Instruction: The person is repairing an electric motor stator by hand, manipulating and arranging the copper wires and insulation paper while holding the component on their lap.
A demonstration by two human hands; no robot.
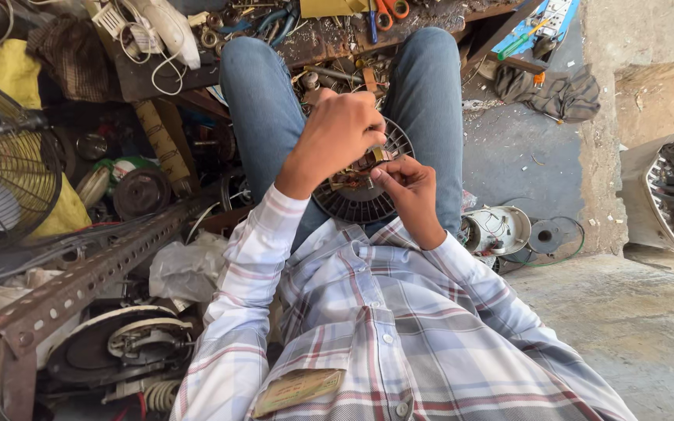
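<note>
The left hand (337, 132) closes its grip over the top of a round dark motor stator (360, 187) resting on the lap. Just below it, the right hand (409, 191) pinches the copper winding (356, 168) between its fingertips.

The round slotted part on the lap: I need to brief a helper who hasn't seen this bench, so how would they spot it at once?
Find the blue-jeaned legs in the middle of the view. Between the thighs rests the dark round slotted part, with copper windings at its centre, under the left hand and right hand. Unlike the white motor housing on the floor, both hands touch it.
</note>
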